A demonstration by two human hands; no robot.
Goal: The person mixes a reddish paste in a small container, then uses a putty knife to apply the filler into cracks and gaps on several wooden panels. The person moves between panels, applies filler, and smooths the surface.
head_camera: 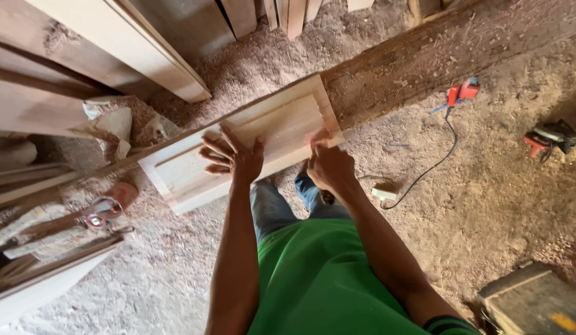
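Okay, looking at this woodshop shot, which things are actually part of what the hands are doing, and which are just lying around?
In hand:
- left hand, flat on the framed wooden panel
- right hand, gripping the panel's right end
- long wooden beam under the panel

Lying about:
- red power tool with cord
- second power tool
- leaning planks
- tape measure
- box

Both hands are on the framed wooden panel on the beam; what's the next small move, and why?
Probably press the right-end frame strip home. The left hand lies flat on the framed wooden panel, steadying it on the beam, while the right hand pinches that near corner, where the strip meets the edge.
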